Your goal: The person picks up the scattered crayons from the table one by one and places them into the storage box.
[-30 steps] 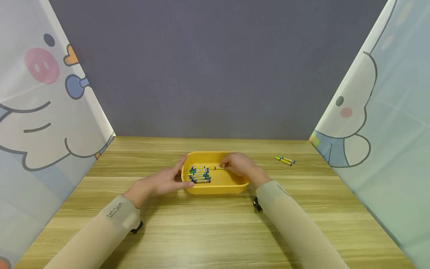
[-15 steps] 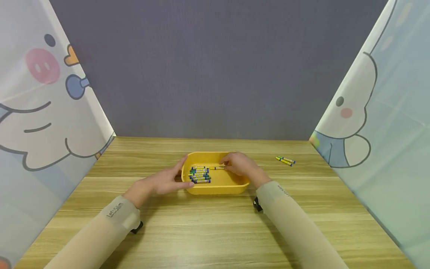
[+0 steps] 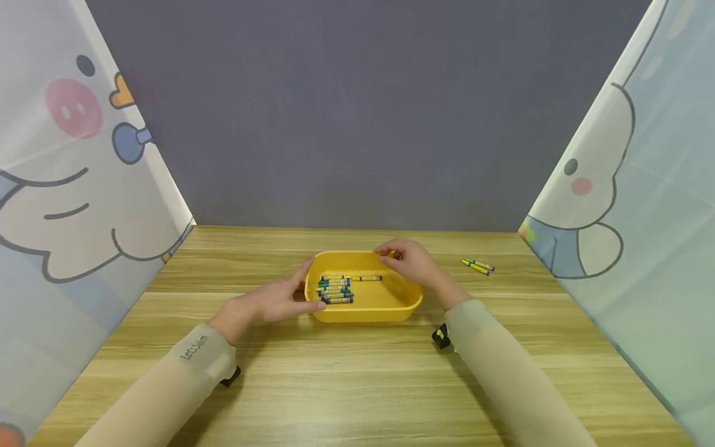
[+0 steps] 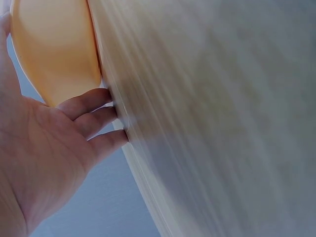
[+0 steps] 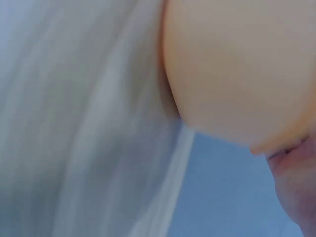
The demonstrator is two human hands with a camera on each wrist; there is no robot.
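A yellow plastic tray (image 3: 368, 315) stands on the wooden table. Inside it, several crayons (image 3: 335, 290) in yellow-and-blue wrappers lie side by side at the left. One more crayon (image 3: 367, 278) lies just right of them, near the back wall. My left hand (image 3: 277, 298) rests against the tray's left end, thumb along the front rim and index finger at the back corner. In the left wrist view, the other fingers (image 4: 94, 121) reach down to the table. Over the tray's back right rim is my right hand (image 3: 410, 261), its fingers loosely bent with nothing visible between them.
Two crayons (image 3: 477, 267) lie on the table (image 3: 335, 385) to the right of the tray. A dark grey panel (image 3: 357, 118) stands behind the table. Cartoon-printed sheets (image 3: 72, 186) flank both sides.
My right hand has let go of the single crayon and risen back and to the right, over the tray's rim. The crayon stays in the tray; my left hand holds its place.
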